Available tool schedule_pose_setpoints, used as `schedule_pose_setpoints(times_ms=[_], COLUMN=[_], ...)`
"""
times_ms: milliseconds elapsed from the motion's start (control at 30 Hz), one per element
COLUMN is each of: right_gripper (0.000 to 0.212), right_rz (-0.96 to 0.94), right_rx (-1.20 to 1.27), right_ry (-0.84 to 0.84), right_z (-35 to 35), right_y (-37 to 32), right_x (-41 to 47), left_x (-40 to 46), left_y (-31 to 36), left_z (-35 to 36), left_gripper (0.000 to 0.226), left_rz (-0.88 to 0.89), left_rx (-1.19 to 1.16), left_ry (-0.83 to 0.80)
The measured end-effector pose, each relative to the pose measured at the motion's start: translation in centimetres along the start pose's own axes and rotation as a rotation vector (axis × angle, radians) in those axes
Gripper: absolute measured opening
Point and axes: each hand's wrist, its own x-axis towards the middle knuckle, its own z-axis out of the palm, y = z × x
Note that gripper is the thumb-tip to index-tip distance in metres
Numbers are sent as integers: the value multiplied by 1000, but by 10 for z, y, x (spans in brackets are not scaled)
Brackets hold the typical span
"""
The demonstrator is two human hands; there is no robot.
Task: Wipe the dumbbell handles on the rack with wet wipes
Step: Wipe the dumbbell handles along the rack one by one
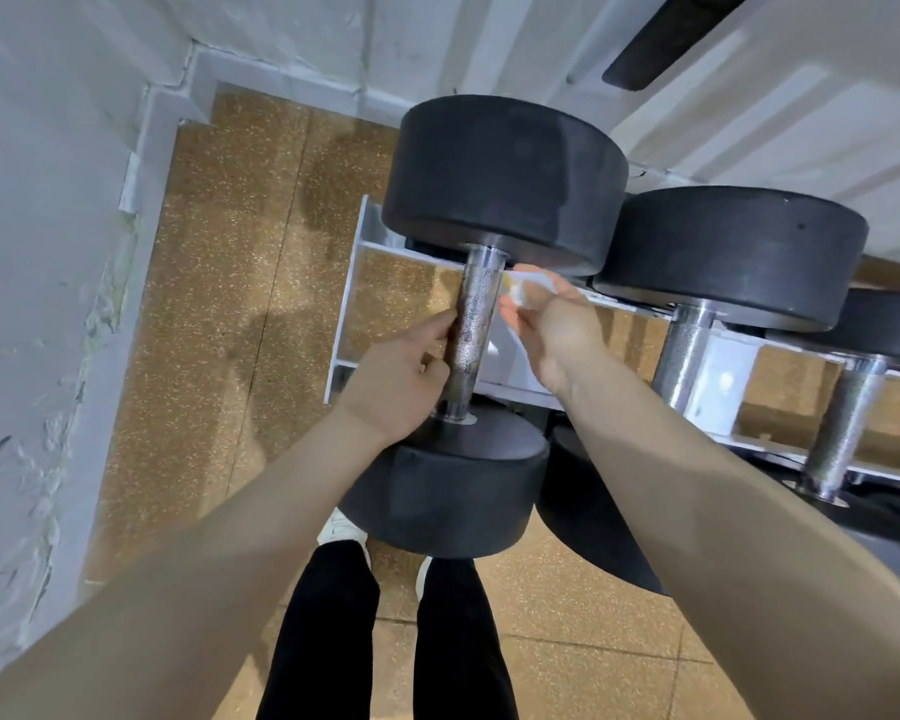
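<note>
Hands on the end dumbbell's handle, wipe beside it.

Peeling pale wall (pixel 48 314), speckled cork-brown floor (pixel 230 283); left hand (pixel 398 379) curls round the knurled chrome handle (pixel 473 324) of the big black round-headed dumbbell (pixel 505 179) on the white metal rack (pixel 354 283). Right hand (pixel 552 330) pinches a crumpled white wet wipe (pixel 533 285) just beside that handle. Two more black dumbbells (pixel 739 246) follow rightward.
</note>
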Motion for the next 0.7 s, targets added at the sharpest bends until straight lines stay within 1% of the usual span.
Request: schedule_pose_setpoints(times_ms=[67,167,200,267,300,367,433,500,567,633,700], right_gripper=[28,21,23,29,28,26,28,40,48,52,54], right_rz=[7,182,242,345,383,426,368,300,274,268,270], right_rx=[-34,130,144,49,7,10,111,261,300,238,69], right_ry=[-123,-239,-292,-385,-410,-417,-356,-271,-234,-275,-310], right_z=[8,8,3,-8,-11,-11,-5,8,17,14,4], right_y=[7,19,24,36,37,34,26,17,13,17,30], right_x=[10,11,8,1,-3,-6,2,14,19,14,8], left_x=[-2,-1,-1,-1,-2,-3,-3,-3,-3,-2,-2], left_y=[-2,-2,-1,1,2,3,4,4,2,2,1], left_z=[-2,-2,0,0,0,0,0,0,0,0,0], left_gripper=[52,48,47,46,46,45,45,45,44,44,44], left_rz=[-11,-13,-7,-7,-6,-10,-14,-16,-18,-12,3], left_rx=[-51,-31,-16,-21,-32,-48,-59,-63,-55,-43,-29], left_ry=[41,61,64,82,89,94,99,95,92,102,120])
